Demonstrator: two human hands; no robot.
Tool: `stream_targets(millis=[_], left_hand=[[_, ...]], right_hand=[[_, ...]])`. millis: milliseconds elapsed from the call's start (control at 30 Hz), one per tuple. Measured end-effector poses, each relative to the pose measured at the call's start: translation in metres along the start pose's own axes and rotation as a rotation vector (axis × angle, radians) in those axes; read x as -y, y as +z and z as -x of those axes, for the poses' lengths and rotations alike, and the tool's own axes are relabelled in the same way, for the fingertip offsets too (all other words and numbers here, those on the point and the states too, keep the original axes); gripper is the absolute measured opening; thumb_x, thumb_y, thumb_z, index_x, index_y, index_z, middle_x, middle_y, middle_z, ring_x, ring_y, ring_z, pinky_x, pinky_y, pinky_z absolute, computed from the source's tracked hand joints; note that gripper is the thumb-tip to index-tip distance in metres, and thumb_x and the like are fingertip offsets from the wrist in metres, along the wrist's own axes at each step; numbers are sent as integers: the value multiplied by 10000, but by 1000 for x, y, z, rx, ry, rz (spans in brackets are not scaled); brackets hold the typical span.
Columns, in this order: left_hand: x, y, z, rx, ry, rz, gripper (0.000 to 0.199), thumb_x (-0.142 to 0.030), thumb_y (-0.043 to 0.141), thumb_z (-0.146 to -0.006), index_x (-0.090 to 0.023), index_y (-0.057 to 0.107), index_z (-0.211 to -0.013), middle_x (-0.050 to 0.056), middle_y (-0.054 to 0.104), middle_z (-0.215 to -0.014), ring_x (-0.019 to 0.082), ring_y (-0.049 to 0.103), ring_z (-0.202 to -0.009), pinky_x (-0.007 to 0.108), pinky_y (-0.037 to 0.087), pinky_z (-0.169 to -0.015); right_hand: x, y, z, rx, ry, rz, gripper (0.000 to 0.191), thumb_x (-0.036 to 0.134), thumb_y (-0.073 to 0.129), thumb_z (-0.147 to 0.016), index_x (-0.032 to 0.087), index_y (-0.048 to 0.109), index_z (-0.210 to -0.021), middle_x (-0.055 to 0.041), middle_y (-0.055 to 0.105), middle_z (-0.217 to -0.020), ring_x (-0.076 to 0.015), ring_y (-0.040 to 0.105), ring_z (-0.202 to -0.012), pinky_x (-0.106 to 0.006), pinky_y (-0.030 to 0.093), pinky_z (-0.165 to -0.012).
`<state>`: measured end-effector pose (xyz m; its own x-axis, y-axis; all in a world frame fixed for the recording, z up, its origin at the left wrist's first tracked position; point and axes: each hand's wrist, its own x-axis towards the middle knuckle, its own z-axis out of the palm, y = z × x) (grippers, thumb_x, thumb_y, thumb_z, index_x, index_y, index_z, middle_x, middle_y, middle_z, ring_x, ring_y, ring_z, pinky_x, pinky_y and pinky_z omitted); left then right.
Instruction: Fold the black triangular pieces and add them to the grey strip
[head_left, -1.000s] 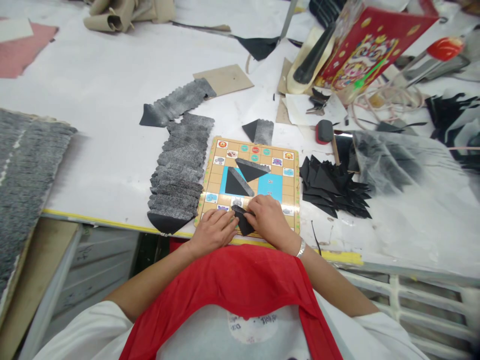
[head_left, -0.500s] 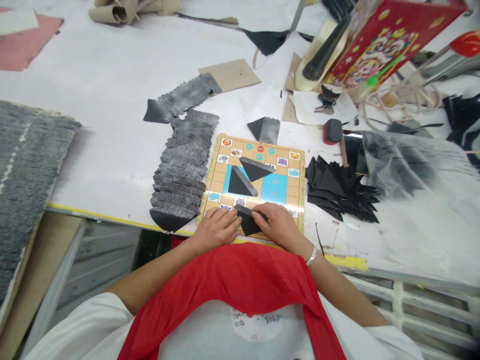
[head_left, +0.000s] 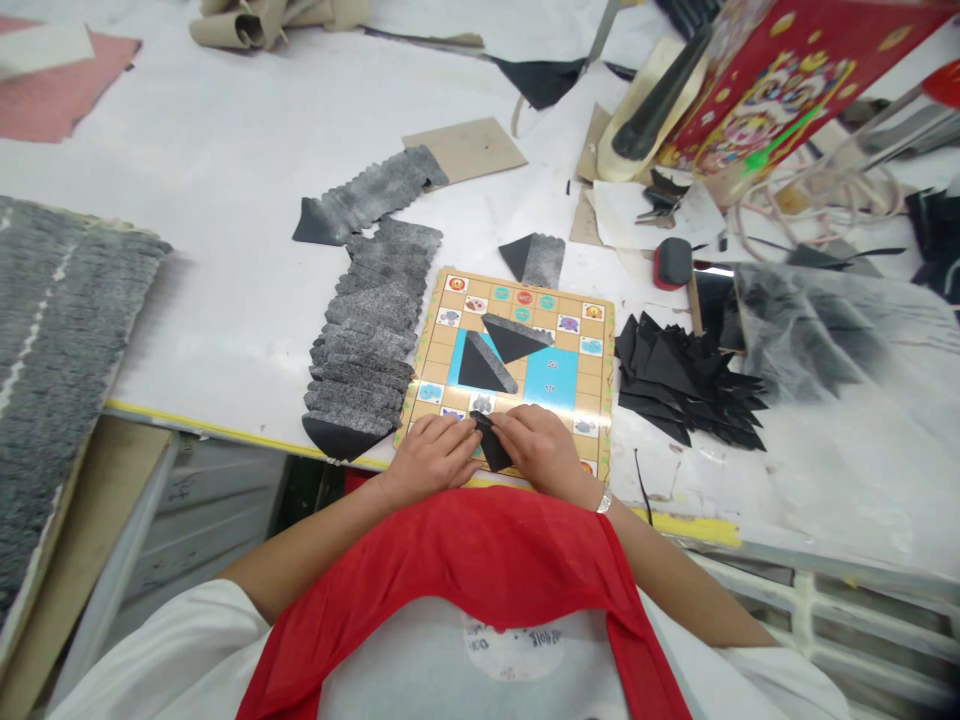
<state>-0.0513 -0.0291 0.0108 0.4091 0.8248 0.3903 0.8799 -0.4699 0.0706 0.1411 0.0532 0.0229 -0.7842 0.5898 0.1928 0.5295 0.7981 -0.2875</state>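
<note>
A black triangular piece (head_left: 492, 446) lies at the near edge of a printed game board (head_left: 592, 380), between my two hands. The fingers of my left hand (head_left: 433, 455) are closed on its left side. From the right, my right hand (head_left: 541, 450) presses its bunched fingertips on the piece's upper edge, partly covering it. Two more black triangles with grey fuzzy edges, an upper triangle (head_left: 514, 340) and a lower triangle (head_left: 481, 365), rest on the board beyond my hands. Left of the board runs an overlapping row of grey-edged pieces (head_left: 360, 340).
A heap of black triangles (head_left: 679, 385) lies right of the board, beside a clear plastic sheet (head_left: 817, 330). Behind stand a red box (head_left: 795, 90) and a dark-red small block (head_left: 672, 263). Thick grey fabric (head_left: 67, 330) fills the left edge. A brown card (head_left: 472, 150) lies further back.
My right hand has shifted slightly left along the piece's top edge. The grey strip that showed along that edge is no longer visible, and less of the piece shows. The view has shifted slightly.
</note>
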Motion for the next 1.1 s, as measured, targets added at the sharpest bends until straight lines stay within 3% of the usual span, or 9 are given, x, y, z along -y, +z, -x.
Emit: stream_targets(millis=[133, 300, 433, 833, 1000, 1100], left_hand=[[2, 1, 2, 7, -45, 60, 302, -385, 517, -864, -183, 625, -1062, 86, 655, -1106, 209, 578, -1006, 351, 410, -865], [4, 2, 1, -89, -93, 88, 360, -396, 543, -846, -131, 618, -1077, 119, 633, -1013, 217, 568, -947, 334, 441, -825], [2, 3, -2, -9, -101, 14, 492, -455, 521, -847, -151, 538, -1233, 100, 616, -962, 231, 552, -904, 364, 436, -805], [1, 3, -5, 42, -114, -27, 477, -490, 496, -850, -152, 581, -1176, 97, 596, -962, 243, 508, -922, 367, 395, -814], [4, -4, -8, 139, -211, 50, 485, -541, 508, -828, -203, 591, -1166, 92, 589, -1002, 248, 506, -930, 378, 404, -801], [9, -9, -6, 159, -296, 114, 554, -558, 539, -802, -178, 552, -1206, 119, 575, -1087, 266, 506, -1006, 400, 416, -850]], right_hand=[[-3, 5, 5, -56, -106, 59, 256, 199, 444, -921, 146, 601, -1116, -79, 627, -913, -176, 488, -797, -306, 342, -708], [-4, 4, 3, -45, -147, 69, 272, 202, 456, -913, 134, 593, -1138, -89, 613, -918, -182, 476, -793, -312, 346, -703], [-4, 4, 3, -17, -168, 74, 295, 235, 465, -912, 128, 583, -1160, -99, 608, -924, -189, 472, -803, -319, 350, -693], [-4, 6, 4, -1, -172, 62, 308, 255, 476, -908, 127, 579, -1168, -105, 606, -952, -197, 476, -831, -322, 357, -711], [-5, 6, 3, -1, -159, 25, 304, 261, 498, -899, 135, 585, -1161, -102, 601, -941, -194, 477, -825, -321, 354, -711], [-1, 5, -2, -3, -129, 19, 265, 237, 475, -910, 147, 600, -1125, -95, 600, -936, -190, 476, -830, -315, 357, -724]])
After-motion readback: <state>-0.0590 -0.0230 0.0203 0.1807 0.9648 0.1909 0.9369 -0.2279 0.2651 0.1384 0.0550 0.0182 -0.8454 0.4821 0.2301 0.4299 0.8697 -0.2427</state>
